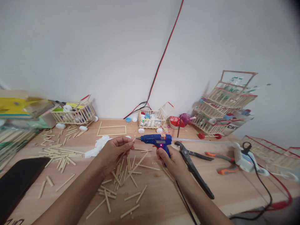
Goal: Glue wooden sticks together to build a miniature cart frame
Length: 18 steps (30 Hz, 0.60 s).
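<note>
My right hand [170, 157] grips a blue hot glue gun [150, 139] by its handle, and a red light glows on its side. A clear glue stick [201, 140] sticks out of its back end. The nozzle points left at the tip of a thin wooden stick [134, 139], pinched between the thumb and fingers of my left hand [120, 148]. Most of that stick is hidden by the fingers; whether the nozzle touches it I cannot tell. Below both hands, short cut wooden sticks [132, 197] lie scattered on the wooden table [159, 200].
Behind stand small stick-built carts [152, 119], one [72, 114] at left and a stack [225, 106] at right. A stick rectangle [112, 126] lies near the wall. Black pliers [194, 168], orange-handled pliers [225, 170], a power strip [246, 159] with cables and a dark phone-like slab [23, 184] flank the arms.
</note>
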Available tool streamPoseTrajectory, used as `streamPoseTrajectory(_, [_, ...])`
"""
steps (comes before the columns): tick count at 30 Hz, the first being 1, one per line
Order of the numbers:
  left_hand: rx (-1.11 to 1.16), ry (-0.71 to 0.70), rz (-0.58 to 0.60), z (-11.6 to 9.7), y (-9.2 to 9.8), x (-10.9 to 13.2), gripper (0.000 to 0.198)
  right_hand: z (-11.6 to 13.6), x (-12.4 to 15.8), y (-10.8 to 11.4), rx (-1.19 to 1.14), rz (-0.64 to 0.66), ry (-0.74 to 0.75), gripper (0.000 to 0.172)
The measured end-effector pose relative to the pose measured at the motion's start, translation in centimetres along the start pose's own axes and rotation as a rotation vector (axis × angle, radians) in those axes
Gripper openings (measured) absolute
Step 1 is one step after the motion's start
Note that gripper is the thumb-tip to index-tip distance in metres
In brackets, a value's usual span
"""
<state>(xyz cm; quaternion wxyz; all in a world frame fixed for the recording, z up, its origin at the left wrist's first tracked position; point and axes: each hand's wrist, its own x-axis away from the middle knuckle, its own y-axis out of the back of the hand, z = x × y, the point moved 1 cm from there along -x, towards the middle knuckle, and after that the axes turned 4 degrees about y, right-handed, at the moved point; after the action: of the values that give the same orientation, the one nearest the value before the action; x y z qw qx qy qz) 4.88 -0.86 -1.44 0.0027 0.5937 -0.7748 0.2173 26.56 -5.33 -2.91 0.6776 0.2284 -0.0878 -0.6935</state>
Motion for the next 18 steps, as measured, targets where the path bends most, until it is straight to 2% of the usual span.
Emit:
streamPoseTrajectory(6, [0.018,-0.046,-0.074,0.5,0.7,-0.7,0.031,-0.6,0.1,0.1,-0.139,0.031,0.010,0.044])
streamPoseTrajectory(10, [-0.002,-0.025,-0.060,0.5,0.5,-0.5,0.031,-0.3,0.1,-0.1,-0.300,0.033,0.021,0.042])
streamPoseTrajectory(13, [-0.021,0.003,-0.038,0.5,0.2,-0.2,0.029,0.6,0.0,-0.4,-0.506,0.058,0.012,0.041])
streamPoseTrajectory(18, [-0.024,-0.018,-0.006,0.6,0.4,-0.2,0.028,2.2,-0.2,0.1,-0.855,0.024,-0.141,0.047])
